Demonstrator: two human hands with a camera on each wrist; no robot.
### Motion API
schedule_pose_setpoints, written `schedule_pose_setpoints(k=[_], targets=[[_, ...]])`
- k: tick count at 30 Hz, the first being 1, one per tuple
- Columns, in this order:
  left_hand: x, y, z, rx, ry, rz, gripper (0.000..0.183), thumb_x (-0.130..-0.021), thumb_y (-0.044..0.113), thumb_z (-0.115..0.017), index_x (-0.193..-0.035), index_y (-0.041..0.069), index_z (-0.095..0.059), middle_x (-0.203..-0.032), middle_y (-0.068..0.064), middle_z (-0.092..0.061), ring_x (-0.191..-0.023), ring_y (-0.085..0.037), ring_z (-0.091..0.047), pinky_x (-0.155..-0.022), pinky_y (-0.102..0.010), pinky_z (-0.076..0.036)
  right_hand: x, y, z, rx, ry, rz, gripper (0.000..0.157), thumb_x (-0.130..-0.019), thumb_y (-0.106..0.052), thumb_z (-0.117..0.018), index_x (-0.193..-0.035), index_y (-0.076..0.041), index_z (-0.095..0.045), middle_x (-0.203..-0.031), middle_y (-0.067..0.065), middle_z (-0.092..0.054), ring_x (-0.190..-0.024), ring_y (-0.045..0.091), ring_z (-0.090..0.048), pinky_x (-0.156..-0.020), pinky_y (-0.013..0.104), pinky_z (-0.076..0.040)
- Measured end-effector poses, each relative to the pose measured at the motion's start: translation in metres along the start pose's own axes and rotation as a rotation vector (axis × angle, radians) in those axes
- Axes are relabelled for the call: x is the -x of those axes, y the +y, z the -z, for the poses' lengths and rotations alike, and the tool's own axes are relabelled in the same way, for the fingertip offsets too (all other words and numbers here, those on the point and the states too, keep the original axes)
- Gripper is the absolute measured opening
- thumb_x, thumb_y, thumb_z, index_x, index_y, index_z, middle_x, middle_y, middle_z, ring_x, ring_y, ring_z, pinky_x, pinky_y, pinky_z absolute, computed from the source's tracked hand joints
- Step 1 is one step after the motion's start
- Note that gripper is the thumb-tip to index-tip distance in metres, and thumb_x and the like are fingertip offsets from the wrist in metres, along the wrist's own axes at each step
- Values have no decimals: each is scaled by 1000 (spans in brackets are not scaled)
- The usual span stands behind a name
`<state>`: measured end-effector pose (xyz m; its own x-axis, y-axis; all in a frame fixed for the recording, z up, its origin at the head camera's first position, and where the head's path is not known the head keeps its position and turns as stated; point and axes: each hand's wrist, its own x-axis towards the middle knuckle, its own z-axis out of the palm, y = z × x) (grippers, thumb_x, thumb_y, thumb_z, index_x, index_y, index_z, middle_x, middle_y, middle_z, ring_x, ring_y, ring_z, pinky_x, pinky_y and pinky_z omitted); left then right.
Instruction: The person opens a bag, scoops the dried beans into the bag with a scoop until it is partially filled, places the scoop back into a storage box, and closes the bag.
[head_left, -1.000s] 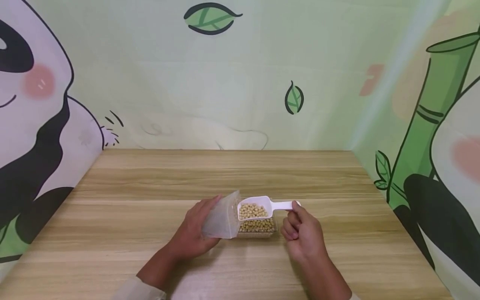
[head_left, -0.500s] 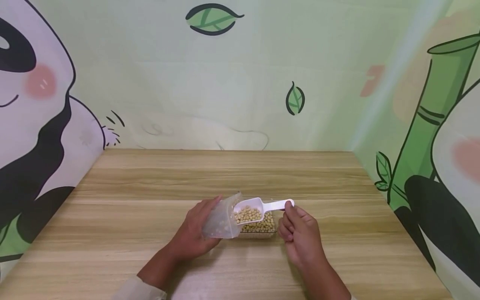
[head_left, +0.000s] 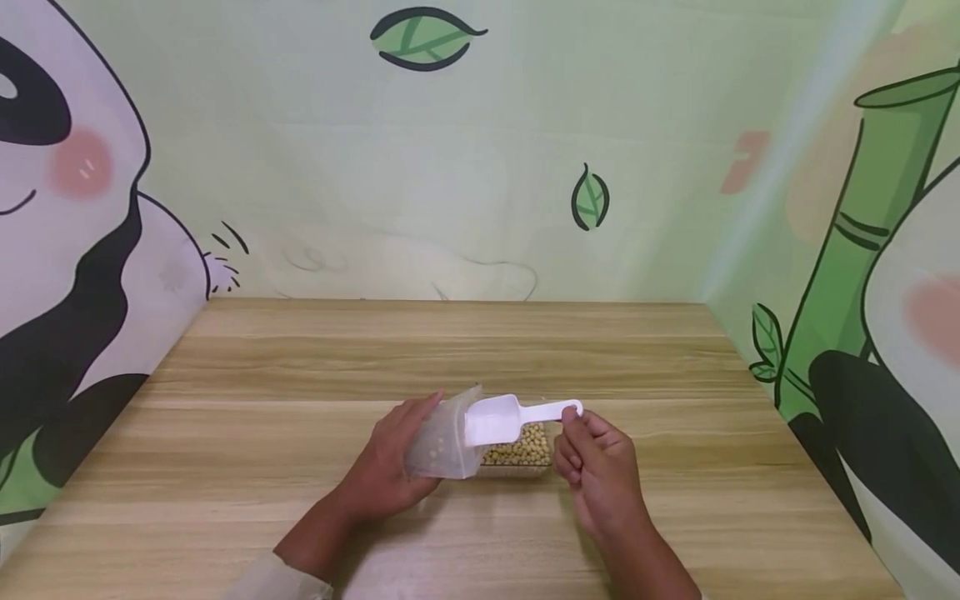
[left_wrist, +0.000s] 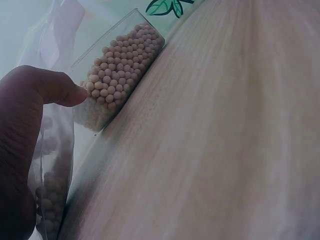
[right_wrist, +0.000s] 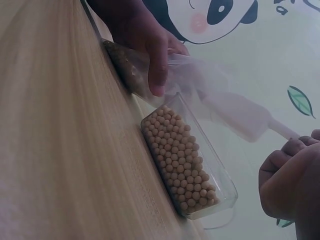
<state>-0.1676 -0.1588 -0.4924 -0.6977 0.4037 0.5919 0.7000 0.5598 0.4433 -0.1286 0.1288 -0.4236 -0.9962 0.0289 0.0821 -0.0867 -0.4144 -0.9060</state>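
Observation:
My left hand (head_left: 393, 462) grips a translucent plastic bag (head_left: 442, 437), its mouth tilted to the right. Soybeans (left_wrist: 47, 205) lie in the bottom of the bag in the left wrist view. My right hand (head_left: 600, 471) pinches the handle of a white scoop (head_left: 493, 419). The scoop's bowl is at the bag's mouth, with no beans seen in it. Below the scoop stands a clear rectangular box (right_wrist: 220, 177) holding more soybeans (right_wrist: 175, 160). In the head view the bag and scoop hide part of this box.
A wood-grain table (head_left: 300, 358) lies under everything. Behind it rises a light green wall (head_left: 480, 167) printed with pandas, leaves and bamboo, which also runs along both sides.
My right hand has moved left with the scoop, bringing its bowl to the bag's mouth. The soybeans have left the scoop, and some now show inside the bag. My left hand stays put.

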Motion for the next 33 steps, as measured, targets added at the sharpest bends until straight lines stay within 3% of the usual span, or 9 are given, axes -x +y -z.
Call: schedule_pose_setpoints(k=[7, 11, 15, 22, 27, 33], targets=[[1, -1, 0, -12, 2, -9, 99, -73, 17, -91, -161, 2, -48, -139, -12, -68, -125, -30, -64, -101, -61, -52, -1, -4, 1, -34, 23, -3, 33, -114, -16, -55, -83, -15, -68, -61, -8, -36, -57, 6, -30, -56, 21, -24], [1, -3, -1, -6, 10, -22, 99, -72, 17, -90, -160, 1, -48, -138, -12, -68, -123, -29, -65, -100, -59, -52, -4, -6, 4, -64, 64, -11, 37, -115, -17, -54, -77, -14, -56, -62, -7, -33, -57, 8, -27, -58, 23, -20], [1, -3, -1, -2, 12, -22, 99, -71, 17, -90, -160, 1, -48, -137, -12, -68, -123, -29, -65, -100, -58, -53, -8, -7, 10, -72, 147, -12, 43, -115, -19, -54, -72, -14, -46, -61, -6, -31, -56, 9, -26, -60, 25, -20], [1, -1, 0, -11, 7, -14, 99, -71, 16, -90, -160, 1, -48, -138, -13, -68, -123, -30, -65, -101, -59, -52, -14, -12, 12, -38, 332, 66, 40, -112, -18, -60, -73, -9, -58, -61, -5, -31, -55, 9, -26, -59, 29, -16], [1, -1, -1, -10, 11, -16, 99, -71, 16, -90, -159, 0, -49, -138, -14, -68, -123, -30, -65, -100, -58, -53, -13, -9, 10, 119, 408, 148, 32, -108, -15, -68, -76, -8, -67, -57, -6, -39, -51, 4, -33, -51, 27, -20], [1, -2, -2, -18, 21, -35, 98, -70, 15, -90, -158, -2, -50, -138, -15, -68, -122, -30, -65, -99, -57, -53, -7, 0, 7, 468, 410, 279, 26, -105, -17, -74, -88, 3, -76, -54, -12, -46, -49, 0, -36, -45, 20, -27]])
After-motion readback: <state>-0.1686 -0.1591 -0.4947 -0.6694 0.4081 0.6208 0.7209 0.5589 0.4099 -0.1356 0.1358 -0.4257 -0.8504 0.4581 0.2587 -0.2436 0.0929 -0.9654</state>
